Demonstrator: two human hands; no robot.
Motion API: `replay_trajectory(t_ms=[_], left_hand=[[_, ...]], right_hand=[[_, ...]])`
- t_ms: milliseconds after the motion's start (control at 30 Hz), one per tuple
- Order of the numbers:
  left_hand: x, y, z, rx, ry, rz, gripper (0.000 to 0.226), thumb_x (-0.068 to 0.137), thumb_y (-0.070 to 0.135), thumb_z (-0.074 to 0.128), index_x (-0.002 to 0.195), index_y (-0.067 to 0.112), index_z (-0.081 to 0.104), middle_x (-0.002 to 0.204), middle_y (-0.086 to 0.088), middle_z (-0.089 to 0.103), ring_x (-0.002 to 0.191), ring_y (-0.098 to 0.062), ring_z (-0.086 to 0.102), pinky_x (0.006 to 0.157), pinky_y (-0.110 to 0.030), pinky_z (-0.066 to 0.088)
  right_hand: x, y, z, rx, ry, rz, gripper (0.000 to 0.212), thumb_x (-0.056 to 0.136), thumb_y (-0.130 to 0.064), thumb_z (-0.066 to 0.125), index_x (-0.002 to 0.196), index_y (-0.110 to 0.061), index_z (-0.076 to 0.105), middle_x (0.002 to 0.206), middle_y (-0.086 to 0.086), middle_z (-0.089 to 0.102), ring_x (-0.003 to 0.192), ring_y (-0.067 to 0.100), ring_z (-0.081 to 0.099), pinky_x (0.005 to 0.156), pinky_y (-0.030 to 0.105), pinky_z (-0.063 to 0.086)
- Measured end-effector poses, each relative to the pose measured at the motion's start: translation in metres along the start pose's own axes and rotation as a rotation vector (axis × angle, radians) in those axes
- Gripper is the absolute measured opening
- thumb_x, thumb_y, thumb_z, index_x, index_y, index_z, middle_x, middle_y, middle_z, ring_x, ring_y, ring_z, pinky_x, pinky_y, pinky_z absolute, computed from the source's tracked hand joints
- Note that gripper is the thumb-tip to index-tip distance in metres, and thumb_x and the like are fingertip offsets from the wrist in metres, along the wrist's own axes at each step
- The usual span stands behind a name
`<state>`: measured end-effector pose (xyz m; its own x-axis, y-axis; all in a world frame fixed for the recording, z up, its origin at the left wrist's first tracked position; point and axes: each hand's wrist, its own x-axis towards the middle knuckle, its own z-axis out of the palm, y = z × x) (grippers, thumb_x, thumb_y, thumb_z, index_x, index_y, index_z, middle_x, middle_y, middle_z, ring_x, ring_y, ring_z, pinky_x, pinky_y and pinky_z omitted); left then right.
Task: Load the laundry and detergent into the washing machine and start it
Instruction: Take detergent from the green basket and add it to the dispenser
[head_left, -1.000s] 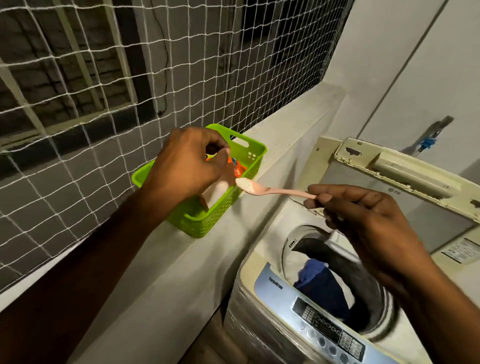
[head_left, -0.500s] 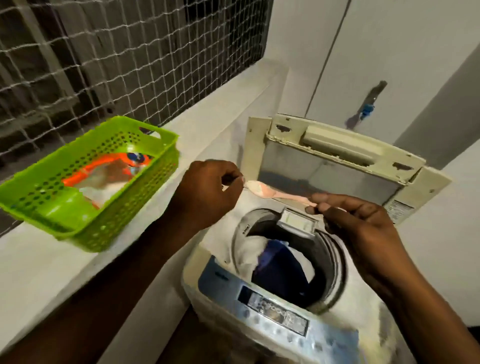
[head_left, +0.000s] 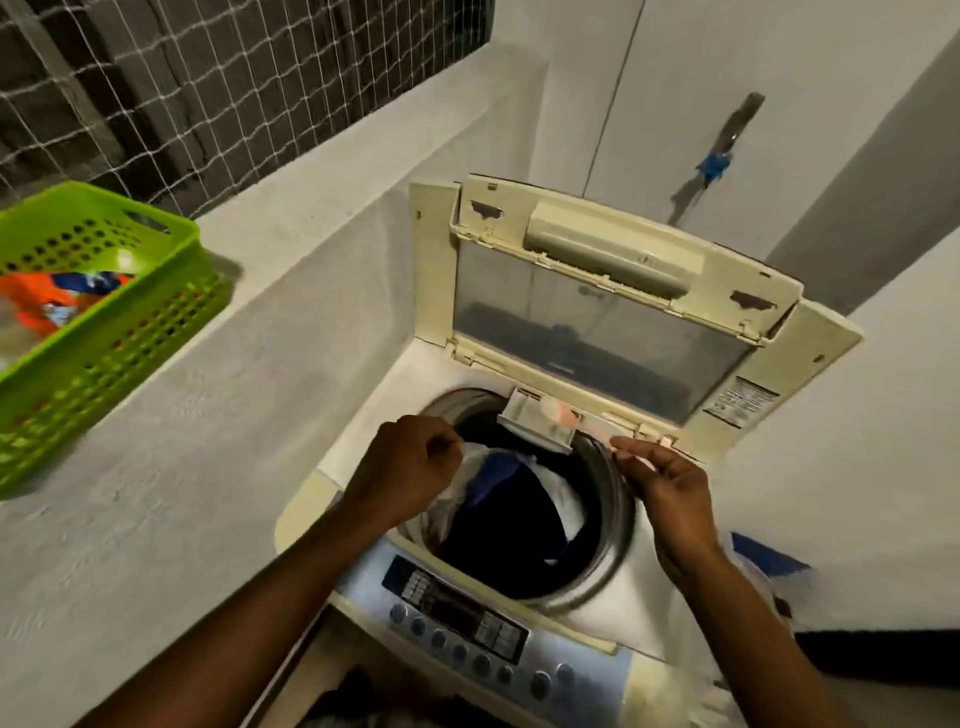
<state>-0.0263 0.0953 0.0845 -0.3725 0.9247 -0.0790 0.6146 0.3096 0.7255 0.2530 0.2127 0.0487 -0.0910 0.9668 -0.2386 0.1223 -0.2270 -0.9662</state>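
The top-loading washing machine (head_left: 363, 499) stands with its lid (head_left: 597, 322) raised. Dark blue and white laundry (head_left: 519, 514) fills the drum. My right hand (head_left: 667, 493) pinches the handle of a pink spoon (head_left: 566, 415), blurred, whose bowl is over the small white detergent drawer (head_left: 524, 423) at the drum's back rim. My left hand (head_left: 410, 470) is a closed fist over the drum's left edge, with nothing visible in it. The orange detergent pack (head_left: 47, 304) lies in the green basket (head_left: 119, 332) on the ledge at left.
The machine's control panel (head_left: 457, 618) with a row of buttons faces me below the drum. A grey concrete ledge (head_left: 291, 208) runs along the left under a netted window. A tap (head_left: 719, 161) is on the back wall. A blue-white bag (head_left: 769, 566) sits at the right.
My view swung right from the basket to the machine. My right hand carried the spoon from the basket to the detergent drawer, and my left hand left the basket and came over the drum.
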Motion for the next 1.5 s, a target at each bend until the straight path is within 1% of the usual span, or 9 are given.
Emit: replay_trajectory(t_ms=[200, 400, 567, 767, 933, 1033, 1167, 1300, 1500], left_hand=[[0.005, 0.001, 0.027, -0.022, -0.115, -0.054, 0.014, 0.090, 0.024, 0.069, 0.085, 0.015, 0.078, 0.084, -0.001, 0.078, 0.083, -0.015, 0.072, 0.078, -0.032, 0.056], [0.010, 0.000, 0.030, -0.047, -0.154, -0.065, 0.027, 0.081, 0.042, 0.060, 0.091, 0.024, 0.078, 0.092, 0.008, 0.078, 0.089, -0.008, 0.072, 0.084, -0.032, 0.058], [0.011, -0.008, 0.028, -0.056, -0.135, -0.043, 0.011, 0.090, 0.023, 0.069, 0.091, 0.021, 0.080, 0.090, 0.009, 0.078, 0.084, -0.002, 0.070, 0.074, -0.012, 0.047], [0.014, -0.009, 0.024, -0.071, -0.137, -0.016, 0.013, 0.093, 0.027, 0.066, 0.091, 0.024, 0.079, 0.090, 0.011, 0.077, 0.085, -0.003, 0.071, 0.078, -0.021, 0.053], [0.013, -0.001, 0.022, -0.061, -0.124, 0.016, 0.013, 0.094, 0.026, 0.066, 0.095, 0.023, 0.078, 0.096, 0.009, 0.078, 0.089, -0.005, 0.071, 0.083, -0.025, 0.054], [0.012, 0.001, 0.021, -0.064, -0.117, 0.018, 0.013, 0.094, 0.025, 0.066, 0.096, 0.021, 0.079, 0.097, 0.008, 0.078, 0.090, -0.008, 0.071, 0.086, -0.029, 0.057], [0.010, 0.004, 0.016, -0.062, -0.112, 0.018, 0.013, 0.095, 0.026, 0.066, 0.098, 0.023, 0.078, 0.094, 0.009, 0.077, 0.087, -0.008, 0.071, 0.085, -0.035, 0.059], [0.008, 0.004, 0.007, -0.090, -0.081, -0.001, 0.012, 0.093, 0.028, 0.068, 0.097, 0.024, 0.079, 0.094, 0.010, 0.078, 0.089, -0.007, 0.072, 0.087, -0.038, 0.059], [-0.002, 0.000, -0.023, -0.095, 0.013, -0.002, 0.011, 0.092, 0.026, 0.071, 0.097, 0.022, 0.080, 0.094, 0.011, 0.079, 0.090, -0.003, 0.072, 0.080, -0.017, 0.056]], right_hand=[[0.028, 0.044, 0.015, -0.053, 0.031, 0.050, 0.018, 0.095, -0.002, 0.070, 0.096, -0.015, 0.082, 0.100, -0.008, 0.081, 0.107, 0.024, 0.075, 0.094, 0.033, 0.059], [0.040, 0.056, 0.031, -0.281, 0.012, 0.014, 0.017, 0.096, -0.016, 0.073, 0.105, -0.026, 0.083, 0.119, -0.001, 0.079, 0.110, 0.021, 0.073, 0.105, 0.047, 0.056], [0.039, 0.048, 0.035, -0.518, -0.039, -0.113, 0.022, 0.099, -0.015, 0.068, 0.108, -0.029, 0.081, 0.129, 0.002, 0.075, 0.103, 0.025, 0.073, 0.092, 0.036, 0.057], [0.040, 0.046, 0.032, -0.723, -0.076, -0.180, 0.026, 0.098, -0.008, 0.066, 0.113, -0.022, 0.081, 0.121, 0.007, 0.078, 0.070, 0.003, 0.064, 0.064, -0.002, 0.040], [0.035, 0.041, 0.028, -0.786, -0.097, -0.225, 0.029, 0.098, -0.005, 0.064, 0.115, -0.022, 0.080, 0.111, 0.007, 0.081, 0.066, 0.003, 0.061, 0.062, 0.002, 0.039], [0.031, 0.037, 0.027, -0.774, -0.098, -0.258, 0.031, 0.098, -0.004, 0.063, 0.116, -0.022, 0.080, 0.113, 0.005, 0.080, 0.072, 0.010, 0.063, 0.069, 0.017, 0.046], [0.028, 0.034, 0.022, -0.637, -0.032, -0.174, 0.025, 0.099, -0.012, 0.066, 0.113, -0.026, 0.081, 0.115, 0.002, 0.080, 0.081, 0.018, 0.068, 0.070, 0.013, 0.050], [0.013, 0.025, 0.019, -0.155, 0.014, 0.048, 0.019, 0.096, -0.008, 0.070, 0.109, -0.017, 0.082, 0.109, 0.002, 0.080, 0.099, 0.015, 0.075, 0.096, 0.036, 0.060], [-0.017, 0.001, 0.025, 0.041, -0.123, 0.046, 0.021, 0.097, -0.008, 0.068, 0.114, -0.011, 0.080, 0.117, 0.005, 0.079, 0.111, 0.019, 0.074, 0.095, 0.030, 0.057]])
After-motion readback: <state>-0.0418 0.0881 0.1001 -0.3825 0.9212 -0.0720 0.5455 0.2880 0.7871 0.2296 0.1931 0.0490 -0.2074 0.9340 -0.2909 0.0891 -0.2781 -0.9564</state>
